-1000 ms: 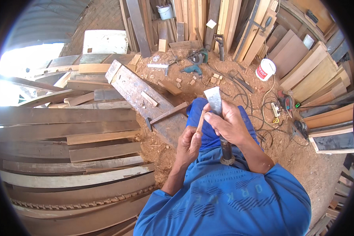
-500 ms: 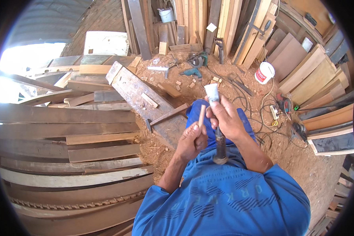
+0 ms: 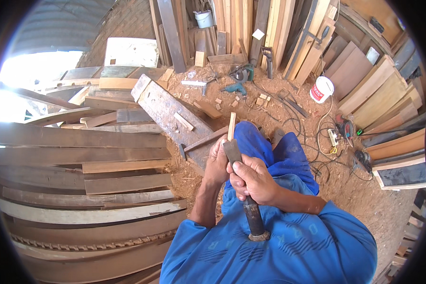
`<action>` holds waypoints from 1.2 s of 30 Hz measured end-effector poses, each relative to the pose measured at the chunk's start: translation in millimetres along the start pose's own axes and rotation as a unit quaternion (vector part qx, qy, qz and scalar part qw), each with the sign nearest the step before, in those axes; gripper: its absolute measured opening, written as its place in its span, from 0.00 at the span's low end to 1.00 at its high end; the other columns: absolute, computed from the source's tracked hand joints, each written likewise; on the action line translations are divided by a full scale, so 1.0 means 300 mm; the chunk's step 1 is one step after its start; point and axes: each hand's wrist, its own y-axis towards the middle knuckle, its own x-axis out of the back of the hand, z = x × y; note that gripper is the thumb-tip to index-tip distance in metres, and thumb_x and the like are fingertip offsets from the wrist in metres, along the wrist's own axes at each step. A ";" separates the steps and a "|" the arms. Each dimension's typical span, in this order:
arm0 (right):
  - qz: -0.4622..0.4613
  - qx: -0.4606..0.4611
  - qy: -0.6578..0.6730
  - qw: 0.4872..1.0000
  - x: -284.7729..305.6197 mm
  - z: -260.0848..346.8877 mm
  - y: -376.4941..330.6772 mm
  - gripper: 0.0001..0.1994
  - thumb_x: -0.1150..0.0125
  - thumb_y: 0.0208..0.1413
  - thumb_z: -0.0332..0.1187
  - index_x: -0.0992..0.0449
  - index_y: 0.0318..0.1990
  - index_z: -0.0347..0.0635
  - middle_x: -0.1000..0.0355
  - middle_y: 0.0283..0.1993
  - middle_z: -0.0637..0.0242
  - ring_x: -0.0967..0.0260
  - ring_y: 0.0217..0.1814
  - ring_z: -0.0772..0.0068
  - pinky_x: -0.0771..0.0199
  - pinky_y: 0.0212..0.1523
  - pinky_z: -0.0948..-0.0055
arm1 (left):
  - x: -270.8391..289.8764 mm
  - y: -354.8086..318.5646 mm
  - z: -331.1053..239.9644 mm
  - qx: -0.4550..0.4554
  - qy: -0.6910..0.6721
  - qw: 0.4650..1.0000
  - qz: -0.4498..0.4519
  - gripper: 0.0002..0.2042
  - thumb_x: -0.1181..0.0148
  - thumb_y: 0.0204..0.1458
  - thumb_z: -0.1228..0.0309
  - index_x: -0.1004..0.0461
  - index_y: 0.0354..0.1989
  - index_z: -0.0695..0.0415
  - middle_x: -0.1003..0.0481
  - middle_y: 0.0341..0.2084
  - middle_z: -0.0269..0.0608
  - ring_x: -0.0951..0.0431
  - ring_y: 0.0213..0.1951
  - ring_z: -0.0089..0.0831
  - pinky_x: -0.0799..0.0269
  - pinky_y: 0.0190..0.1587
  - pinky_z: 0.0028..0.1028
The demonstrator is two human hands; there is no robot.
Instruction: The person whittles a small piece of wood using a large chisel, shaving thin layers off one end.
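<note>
At the lower centre of the frame, the butt of a broad chisel (image 3: 253, 215) sits against the front of the blue shirt (image 3: 288, 258), its blade pointing up and slightly left. The right hand (image 3: 255, 179) is wrapped around the chisel below the blade, fingers curled; that forearm comes in from the lower right, nearly level, elbow bent outward. Just beside it, at the centre, the left hand (image 3: 217, 162) pinches a thin wooden strip (image 3: 232, 125), its forearm rising steeply from below. The strip stands up out of that grasp, its lower end behind the blade's tip; whether the two touch, I cannot tell. Beyond the hands are the blue trousers (image 3: 255, 142), and to their left a hammer (image 3: 204, 141) on a worn plank (image 3: 163, 106). Farther up lie a teal drill (image 3: 235, 88) and, upper right, a white bucket (image 3: 322, 90).
</note>
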 end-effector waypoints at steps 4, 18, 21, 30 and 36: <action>-0.001 0.001 -0.020 1.000 -0.023 0.026 -0.023 0.11 0.58 0.68 0.40 0.36 0.41 0.41 0.42 0.22 0.74 0.48 0.15 0.86 0.36 0.19 0.78 | -0.025 -0.030 -0.001 -0.015 -0.076 0.997 0.017 0.16 0.63 0.68 0.60 0.29 0.41 0.55 0.31 0.23 0.24 0.35 0.25 0.12 0.38 0.27 0.17; -0.081 0.133 -0.086 0.984 0.066 0.063 -0.091 0.10 0.61 0.68 0.34 0.35 0.43 0.39 0.38 0.23 0.69 0.43 0.19 0.85 0.34 0.23 0.78 | -0.054 -0.160 0.152 -0.033 -0.110 0.993 -0.031 0.12 0.56 0.66 0.61 0.34 0.34 0.55 0.39 0.16 0.27 0.42 0.17 0.17 0.46 0.20 0.19; -0.069 0.051 0.009 0.996 0.100 0.054 -0.039 0.11 0.57 0.68 0.36 0.34 0.47 0.38 0.35 0.27 0.68 0.43 0.19 0.84 0.32 0.22 0.77 | -0.037 -0.048 0.058 -0.039 -0.178 0.983 0.006 0.12 0.58 0.66 0.61 0.34 0.38 0.56 0.40 0.16 0.28 0.41 0.18 0.16 0.46 0.19 0.19; -0.016 0.021 0.050 0.998 0.022 0.052 0.006 0.09 0.58 0.68 0.36 0.35 0.44 0.40 0.39 0.26 0.72 0.44 0.18 0.85 0.33 0.21 0.77 | -0.092 0.041 -0.048 0.034 -0.135 0.988 -0.072 0.15 0.63 0.68 0.61 0.32 0.38 0.57 0.37 0.19 0.28 0.40 0.21 0.15 0.42 0.23 0.18; 0.000 0.012 -0.039 0.999 -0.010 0.014 -0.034 0.11 0.57 0.67 0.40 0.37 0.41 0.40 0.42 0.22 0.73 0.45 0.17 0.85 0.34 0.20 0.77 | -0.012 -0.006 -0.023 -0.079 0.126 0.989 -0.025 0.16 0.64 0.68 0.63 0.32 0.34 0.57 0.34 0.22 0.27 0.37 0.24 0.16 0.39 0.27 0.20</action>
